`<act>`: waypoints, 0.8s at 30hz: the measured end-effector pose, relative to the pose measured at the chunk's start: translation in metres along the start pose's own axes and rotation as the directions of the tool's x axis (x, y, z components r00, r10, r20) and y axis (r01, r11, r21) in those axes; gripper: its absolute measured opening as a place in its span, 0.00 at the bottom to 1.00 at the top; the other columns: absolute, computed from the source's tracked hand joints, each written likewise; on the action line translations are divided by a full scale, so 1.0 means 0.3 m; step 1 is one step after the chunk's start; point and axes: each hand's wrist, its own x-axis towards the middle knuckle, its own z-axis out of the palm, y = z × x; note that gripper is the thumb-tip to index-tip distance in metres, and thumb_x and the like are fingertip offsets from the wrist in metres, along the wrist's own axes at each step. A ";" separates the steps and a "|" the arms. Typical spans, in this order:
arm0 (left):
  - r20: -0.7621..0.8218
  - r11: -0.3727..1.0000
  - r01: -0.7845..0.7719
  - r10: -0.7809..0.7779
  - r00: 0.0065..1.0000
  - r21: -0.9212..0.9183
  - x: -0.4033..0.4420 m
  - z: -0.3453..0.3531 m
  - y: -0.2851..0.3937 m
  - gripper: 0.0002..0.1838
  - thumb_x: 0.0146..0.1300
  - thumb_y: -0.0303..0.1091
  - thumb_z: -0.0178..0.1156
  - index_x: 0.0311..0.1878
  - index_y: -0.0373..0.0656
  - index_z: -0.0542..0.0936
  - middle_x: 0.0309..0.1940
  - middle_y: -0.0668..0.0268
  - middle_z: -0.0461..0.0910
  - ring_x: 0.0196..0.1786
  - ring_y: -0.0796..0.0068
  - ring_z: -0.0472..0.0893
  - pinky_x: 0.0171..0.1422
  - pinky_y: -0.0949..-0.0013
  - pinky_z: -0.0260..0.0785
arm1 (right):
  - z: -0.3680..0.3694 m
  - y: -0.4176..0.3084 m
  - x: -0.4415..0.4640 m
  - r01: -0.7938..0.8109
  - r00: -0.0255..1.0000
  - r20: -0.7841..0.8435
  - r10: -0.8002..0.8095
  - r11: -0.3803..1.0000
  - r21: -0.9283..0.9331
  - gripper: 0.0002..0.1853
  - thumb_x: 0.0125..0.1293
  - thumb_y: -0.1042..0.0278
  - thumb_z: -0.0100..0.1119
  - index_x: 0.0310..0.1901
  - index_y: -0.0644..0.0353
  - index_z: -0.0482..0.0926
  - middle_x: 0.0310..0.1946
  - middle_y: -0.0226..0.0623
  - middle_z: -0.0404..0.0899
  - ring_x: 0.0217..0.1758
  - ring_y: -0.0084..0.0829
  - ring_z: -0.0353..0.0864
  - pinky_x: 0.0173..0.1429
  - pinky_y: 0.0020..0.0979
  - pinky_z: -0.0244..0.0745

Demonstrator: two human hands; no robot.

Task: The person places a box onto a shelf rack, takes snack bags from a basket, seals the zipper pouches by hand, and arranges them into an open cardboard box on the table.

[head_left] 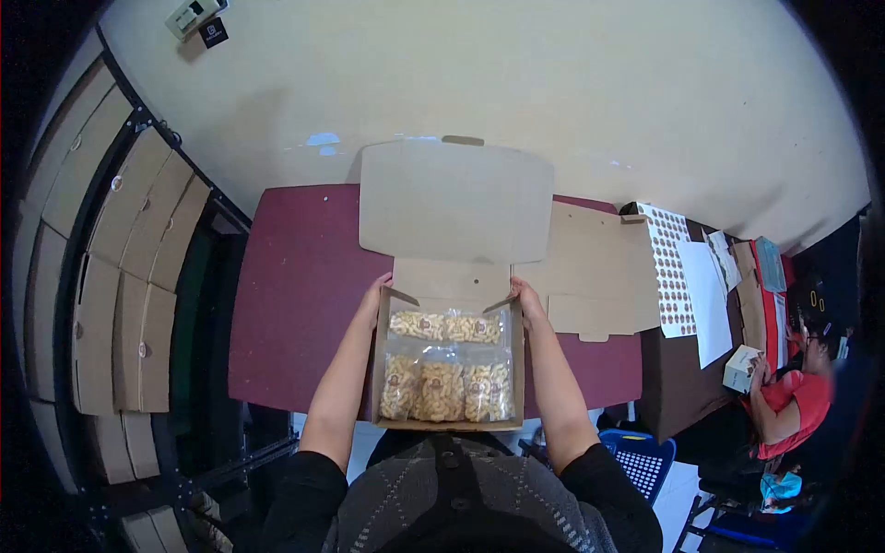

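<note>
An open cardboard box is held at the near edge of the maroon table, its big lid raised toward the wall. Inside lie several clear packets of pale snack pieces, each with a round brown label. My left hand grips the box's far left corner. On the opposite far corner, my right hand grips the side wall. Fingers of both hands are partly hidden by the cardboard.
Flat unfolded cardboard lies right of the box on the maroon table. Farther right are a sticker sheet and white paper. A seated person in red holds a small white box. Shelves of cartons stand at left.
</note>
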 end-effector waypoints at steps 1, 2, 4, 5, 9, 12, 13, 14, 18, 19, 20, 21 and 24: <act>-0.019 0.998 -0.015 0.014 1.000 -0.060 0.020 -0.002 -0.001 0.30 0.65 0.44 0.41 0.69 0.41 0.58 0.64 0.56 0.65 0.65 0.65 0.67 0.67 0.63 0.58 | -0.002 -0.016 -0.016 0.020 0.995 0.098 -0.018 1.000 -0.020 0.25 0.68 0.68 0.36 0.67 0.61 0.55 0.29 0.27 0.69 0.32 0.19 0.68 0.41 0.21 0.69; -0.039 0.992 -0.033 0.028 0.999 -0.119 0.048 -0.013 -0.004 0.32 0.63 0.42 0.42 0.70 0.41 0.55 0.64 0.54 0.65 0.65 0.63 0.66 0.67 0.62 0.58 | -0.004 -0.012 -0.015 0.032 0.995 0.100 -0.030 0.999 -0.020 0.25 0.68 0.68 0.36 0.67 0.61 0.55 0.29 0.27 0.69 0.32 0.19 0.68 0.41 0.21 0.69; -0.051 0.972 -0.057 0.046 0.998 -0.229 0.139 -0.048 -0.036 0.35 0.60 0.40 0.44 0.71 0.44 0.51 0.62 0.52 0.66 0.60 0.63 0.70 0.64 0.64 0.61 | 0.002 -0.004 -0.011 -0.021 0.999 0.028 0.018 0.991 0.129 0.31 0.65 0.71 0.38 0.70 0.59 0.47 0.28 0.27 0.68 0.31 0.18 0.67 0.38 0.21 0.68; -0.098 0.980 -0.022 0.002 0.995 -0.195 0.146 -0.039 -0.017 0.36 0.60 0.40 0.45 0.72 0.46 0.50 0.61 0.55 0.68 0.55 0.66 0.71 0.60 0.67 0.62 | 0.001 -0.009 -0.008 -0.050 0.998 -0.031 0.052 0.997 0.050 0.38 0.61 0.72 0.44 0.71 0.58 0.41 0.27 0.25 0.67 0.28 0.17 0.66 0.35 0.21 0.67; -0.201 0.993 0.039 -0.061 0.978 -0.108 0.233 -0.027 0.003 0.34 0.57 0.48 0.50 0.68 0.52 0.60 0.54 0.70 0.73 0.37 0.78 0.68 0.44 0.66 0.62 | -0.017 0.003 0.057 -0.066 0.996 -0.061 0.064 0.998 -0.021 0.45 0.55 0.72 0.52 0.71 0.58 0.38 0.24 0.25 0.66 0.24 0.16 0.64 0.31 0.19 0.64; -0.268 0.985 0.171 -0.167 0.949 -0.009 0.269 -0.026 0.043 0.29 0.53 0.56 0.52 0.57 0.56 0.71 0.49 0.75 0.76 0.36 0.80 0.68 0.43 0.64 0.60 | -0.046 -0.007 0.092 -0.091 0.996 0.011 0.091 0.994 0.056 0.43 0.55 0.70 0.54 0.71 0.58 0.42 0.23 0.24 0.65 0.23 0.16 0.63 0.29 0.18 0.63; -0.238 0.977 0.204 -0.183 0.954 0.067 0.288 -0.035 0.049 0.27 0.53 0.56 0.52 0.55 0.56 0.73 0.45 0.75 0.76 0.38 0.80 0.68 0.44 0.65 0.60 | -0.038 -0.031 0.073 -0.091 0.994 -0.060 0.096 0.993 0.078 0.38 0.56 0.68 0.54 0.67 0.58 0.49 0.21 0.23 0.65 0.23 0.16 0.65 0.28 0.19 0.64; -0.211 0.962 0.232 -0.199 0.957 0.144 0.305 -0.039 0.053 0.25 0.52 0.56 0.53 0.52 0.56 0.74 0.42 0.76 0.77 0.39 0.80 0.69 0.44 0.65 0.59 | -0.037 -0.040 0.086 -0.086 0.994 -0.057 0.090 0.993 0.075 0.38 0.56 0.68 0.54 0.67 0.58 0.49 0.21 0.23 0.65 0.23 0.16 0.65 0.28 0.19 0.64; -0.284 0.927 0.180 -0.085 0.955 0.330 0.328 -0.027 0.038 0.23 0.52 0.53 0.55 0.49 0.53 0.75 0.37 0.71 0.75 0.41 0.75 0.70 0.44 0.62 0.60 | -0.109 -0.084 0.161 -0.035 0.999 0.018 0.034 0.999 0.037 0.19 0.58 0.65 0.56 0.51 0.58 0.69 0.21 0.28 0.71 0.16 0.19 0.66 0.18 0.18 0.63; -0.295 0.945 0.168 -0.082 0.952 0.281 0.277 0.002 0.079 0.24 0.53 0.52 0.56 0.51 0.52 0.75 0.45 0.68 0.75 0.47 0.69 0.71 0.49 0.60 0.60 | -0.158 -0.073 0.237 -0.102 0.995 0.021 0.100 0.975 0.196 0.14 0.59 0.63 0.58 0.45 0.56 0.70 0.22 0.28 0.72 0.16 0.19 0.66 0.18 0.19 0.64; -0.299 0.947 0.161 -0.073 0.951 0.280 0.282 -0.011 0.079 0.24 0.53 0.52 0.56 0.51 0.52 0.75 0.45 0.68 0.75 0.47 0.69 0.71 0.49 0.60 0.60 | -0.151 -0.095 0.250 -0.168 0.986 0.035 0.166 0.922 0.350 0.10 0.59 0.61 0.60 0.38 0.54 0.72 0.23 0.28 0.72 0.16 0.20 0.67 0.18 0.20 0.65; -0.365 0.981 0.147 -0.092 0.926 0.126 0.287 -0.027 0.085 0.24 0.53 0.51 0.57 0.51 0.53 0.75 0.47 0.69 0.74 0.48 0.70 0.70 0.50 0.61 0.60 | -0.150 -0.108 0.250 -0.094 0.987 -0.080 0.141 0.900 0.425 0.12 0.59 0.58 0.63 0.36 0.53 0.73 0.24 0.29 0.72 0.17 0.22 0.67 0.17 0.19 0.66; -0.366 0.980 0.087 -0.149 0.919 -0.181 0.375 -0.119 0.056 0.20 0.53 0.50 0.61 0.49 0.55 0.76 0.47 0.73 0.72 0.46 0.75 0.69 0.49 0.62 0.61 | -0.151 -0.143 0.301 -0.072 0.974 -0.134 0.180 0.814 0.577 0.13 0.59 0.59 0.64 0.39 0.56 0.75 0.23 0.38 0.73 0.18 0.32 0.72 0.17 0.22 0.71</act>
